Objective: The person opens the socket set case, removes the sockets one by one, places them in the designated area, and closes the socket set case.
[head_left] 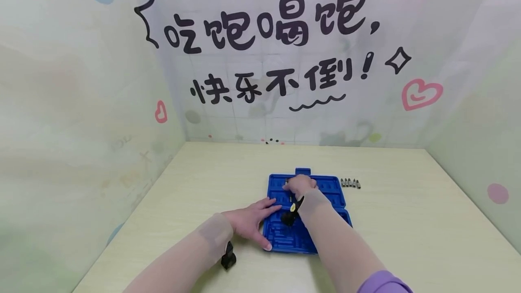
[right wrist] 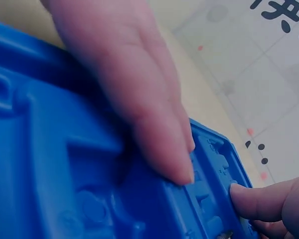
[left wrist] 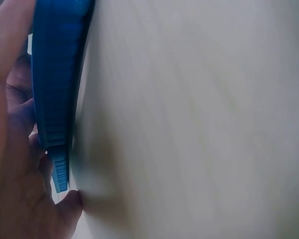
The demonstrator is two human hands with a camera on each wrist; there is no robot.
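Left hand: fingers and thumb spread wide over the left edge of the blue case. Right hand: over the case's far half, fingers bent down; cannot tell whether anything is pinched. Case lies unfolded on the pale table, moulded recesses facing up. Small metal pieces in a row just beside its far right corner. Black lettering on back wall.

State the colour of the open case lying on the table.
The open case is blue; the head view shows it best.
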